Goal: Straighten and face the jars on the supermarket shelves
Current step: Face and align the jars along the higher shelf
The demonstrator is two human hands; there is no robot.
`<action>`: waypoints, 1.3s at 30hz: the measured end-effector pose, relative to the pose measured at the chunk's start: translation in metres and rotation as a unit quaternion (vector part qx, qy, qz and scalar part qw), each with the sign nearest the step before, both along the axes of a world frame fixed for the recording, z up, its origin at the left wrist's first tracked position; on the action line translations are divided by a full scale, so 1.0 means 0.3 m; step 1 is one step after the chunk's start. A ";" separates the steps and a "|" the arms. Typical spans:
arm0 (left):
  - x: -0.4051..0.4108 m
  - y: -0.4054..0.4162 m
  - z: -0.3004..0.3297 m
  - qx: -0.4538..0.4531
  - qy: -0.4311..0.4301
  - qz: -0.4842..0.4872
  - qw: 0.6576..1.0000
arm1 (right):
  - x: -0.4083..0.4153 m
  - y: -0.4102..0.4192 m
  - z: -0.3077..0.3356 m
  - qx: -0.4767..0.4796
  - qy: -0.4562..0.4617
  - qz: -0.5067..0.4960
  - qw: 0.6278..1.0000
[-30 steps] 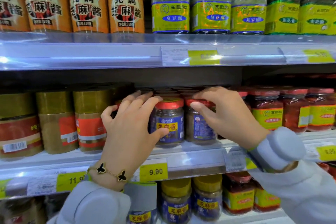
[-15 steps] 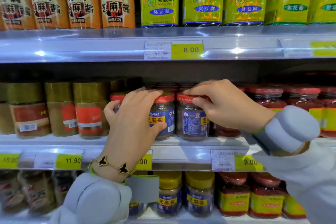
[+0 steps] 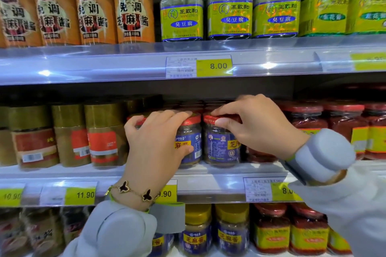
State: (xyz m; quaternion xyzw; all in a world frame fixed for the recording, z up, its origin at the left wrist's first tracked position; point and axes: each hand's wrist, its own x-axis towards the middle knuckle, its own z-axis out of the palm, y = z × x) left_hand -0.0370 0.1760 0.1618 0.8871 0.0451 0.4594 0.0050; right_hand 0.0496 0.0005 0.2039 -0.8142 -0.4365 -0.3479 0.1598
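Two small red-lidded jars with blue labels stand side by side at the front of the middle shelf. My left hand wraps around the left jar, fingers over its lid and thumb on the label. My right hand pinches the red lid of the right jar, whose label is turned so that its back panel and only part of the yellow name show. More red lids of the same jars sit in rows behind them.
Gold-lidded jars stand to the left, red chilli-paste jars to the right. The upper shelf holds orange sesame-paste jars and yellow-labelled glass jars. Below are yellow-lidded jars. Price tags line the shelf edges.
The view has risen and moved closer. My left hand has slid further over the left jar's lid, and the right jar has turned under my right hand, bringing part of its yellow name into view.
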 end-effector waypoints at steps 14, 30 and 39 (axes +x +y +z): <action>-0.005 0.026 -0.019 -0.039 0.001 -0.054 0.998 | -0.018 -0.008 -0.035 0.020 -0.026 -0.024 0.999; -0.001 0.038 -0.024 -0.022 -0.003 -0.072 0.997 | -0.008 -0.022 -0.030 -0.018 0.004 -0.033 0.999; -0.002 0.035 -0.027 -0.027 -0.005 -0.078 0.997 | -0.011 0.000 -0.022 0.024 0.010 -0.043 0.999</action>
